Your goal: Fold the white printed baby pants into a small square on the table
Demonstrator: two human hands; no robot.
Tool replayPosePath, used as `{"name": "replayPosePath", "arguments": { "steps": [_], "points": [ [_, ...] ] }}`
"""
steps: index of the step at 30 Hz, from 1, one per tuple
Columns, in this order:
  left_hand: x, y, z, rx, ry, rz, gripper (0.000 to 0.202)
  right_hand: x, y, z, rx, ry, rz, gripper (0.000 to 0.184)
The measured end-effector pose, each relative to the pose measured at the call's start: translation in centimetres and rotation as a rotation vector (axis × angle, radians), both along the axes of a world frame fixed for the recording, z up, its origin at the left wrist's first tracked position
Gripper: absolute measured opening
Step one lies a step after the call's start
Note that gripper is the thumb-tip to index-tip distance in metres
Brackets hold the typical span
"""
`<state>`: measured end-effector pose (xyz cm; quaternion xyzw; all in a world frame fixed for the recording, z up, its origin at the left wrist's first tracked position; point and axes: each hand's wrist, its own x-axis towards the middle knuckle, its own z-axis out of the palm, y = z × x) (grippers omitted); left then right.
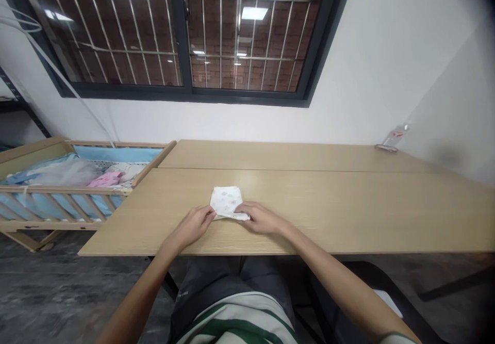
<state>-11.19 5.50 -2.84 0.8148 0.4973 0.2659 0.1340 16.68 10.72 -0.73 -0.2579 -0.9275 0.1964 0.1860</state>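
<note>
A small white cloth point(226, 201) with a faint print lies on the wooden table point(328, 205), its near edge slightly raised. My left hand point(196, 222) pinches its near left corner between thumb and fingers. At the near right corner, my right hand point(260, 217) grips the cloth, thumb and fingers closed over the edge. Whether the cloth is folded or a sewn piece I cannot tell.
Left of the table stands a wooden crib point(73, 192) with blue lining, holding bedding and a pink cloth point(105, 179). A clear plastic packet point(392, 138) rests at the back right corner. Behind the table is a white wall with a barred window point(247, 34).
</note>
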Motion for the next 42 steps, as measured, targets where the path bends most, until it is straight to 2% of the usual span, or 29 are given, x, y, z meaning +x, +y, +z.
{"name": "replayPosePath", "arguments": {
  "steps": [3,5,7,9,14,18,26,31,33,35,36,38,40,42],
  "points": [
    [-0.4,-0.4,0.3,-0.094,-0.082,-0.032,0.034,0.1,-0.2,0.3,-0.121,0.079,-0.028,0.027],
    [-0.6,-0.1,0.5,-0.127,-0.101,-0.046,0.043,0.2,0.2,0.4,-0.194,0.119,-0.081,0.027],
    [-0.6,0.7,0.7,-0.158,-0.114,-0.076,0.046,0.2,1.0,0.2,-0.237,0.163,-0.150,0.029],
    [-0.3,1.9,0.8,-0.184,-0.140,-0.078,0.039,0.1,2.0,-0.3,-0.253,0.215,-0.206,0.032],
    [0.3,5.4,0.4,-0.171,-0.131,0.104,0.036,-1.0,4.7,-2.2,-0.210,0.289,-0.386,0.035],
    [0.7,7.1,-0.4,-0.161,-0.059,0.251,0.030,-2.1,6.8,-3.6,-0.187,0.337,-0.528,0.034],
    [1.2,7.4,-1.5,-0.182,0.094,0.382,0.021,-2.9,7.9,-4.3,-0.255,0.400,-0.744,0.029],
    [1.7,6.8,-1.2,-0.137,0.137,0.451,0.022,-3.2,7.8,-3.9,-0.215,0.331,-0.843,0.033],
    [2.3,6.2,-0.8,-0.073,0.137,0.520,0.037,-3.6,7.2,-3.6,-0.088,0.333,-0.835,0.036],
    [3.4,5.5,-0.4,0.028,0.126,0.549,0.053,-4.1,6.2,-3.2,0.115,0.332,-0.739,0.042],
    [4.0,5.3,-0.3,0.087,0.117,0.515,0.058,-4.4,5.7,-3.0,0.208,0.309,-0.656,0.044],
    [5.4,5.0,-0.3,0.168,0.101,0.365,0.064,-4.9,4.9,-2.9,0.308,0.201,-0.455,0.051],
    [6.5,5.3,-0.8,0.138,0.102,0.215,0.074,-5.2,4.5,-3.1,0.303,0.062,-0.297,0.059],
    [7.2,6.0,-1.6,0.031,0.118,0.160,0.083,-5.3,4.7,-3.6,0.255,-0.057,-0.229,0.064]
  ]
}}
